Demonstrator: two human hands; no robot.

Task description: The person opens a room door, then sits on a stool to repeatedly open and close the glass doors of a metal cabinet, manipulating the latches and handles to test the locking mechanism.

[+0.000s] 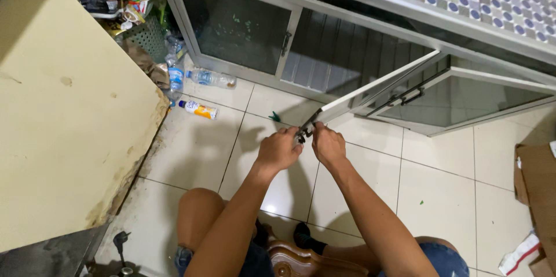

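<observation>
An aluminium-framed glass cabinet door [376,89] stands swung open toward me from the cabinet [243,25] under a tiled counter. My left hand [279,148] and my right hand [328,144] meet at the door's near lower corner, where a small dark metal fitting [303,132] sits. Both hands are closed around that corner; what the fingers pinch is too small to make out. A second door [463,94] with a dark handle stands open behind it. My knees show at the bottom of the view.
Two plastic bottles [211,78] and a small yellow-labelled bottle [198,109] lie on the white tiled floor at the left. A beige panel [63,115] fills the left side. A green basket with packets [145,31] stands at top left; cardboard [536,178] lies at right.
</observation>
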